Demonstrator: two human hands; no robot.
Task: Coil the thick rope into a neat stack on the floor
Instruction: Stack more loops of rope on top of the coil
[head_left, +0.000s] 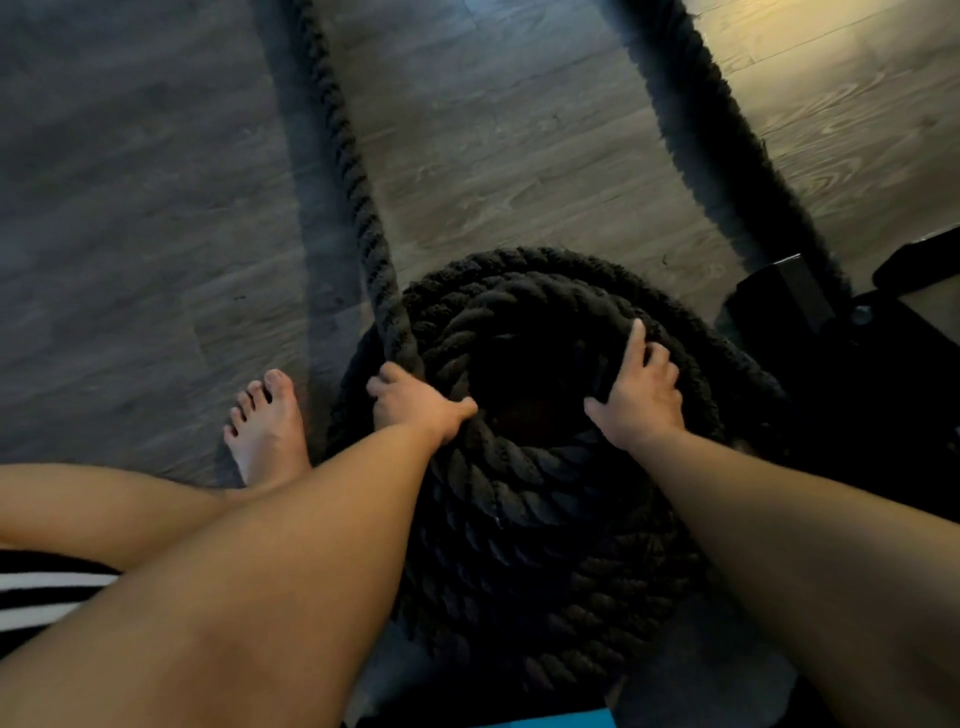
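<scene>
**Rope stack well up, two long runs not yet wound in**

Head view. The thick black twisted rope (519, 493) sits wound in a round stack on the grey wood-plank floor (145, 208). It fills the lower centre of the frame, several turns high, with a dark hollow in the middle. The left hand (415, 408) is at the stack's left rim, its fingers (382, 387) clenched round the loose run (358, 197) that comes down from the top of the frame. The right hand (636, 395) is on the right rim, fingers (636, 338) curled over the top turn and thumb hooked into the hollow, grasping that turn. A second run (727, 135) crosses the upper right toward a black metal block (779, 301) at the right edge. A bare foot (267, 431) is planted just beside the stack, on its left.

Standing here, I'd worry most about the top turn. Rope this stiff fights the curve, and if the right hand lets go before the next turn is seated, it could spring outward and slump down the side. A turn laid off-centre would set the whole stack leaning. Anything sliding off to the left lands on those toes. The second run looks likely to snag on the block once it is hauled in.
</scene>
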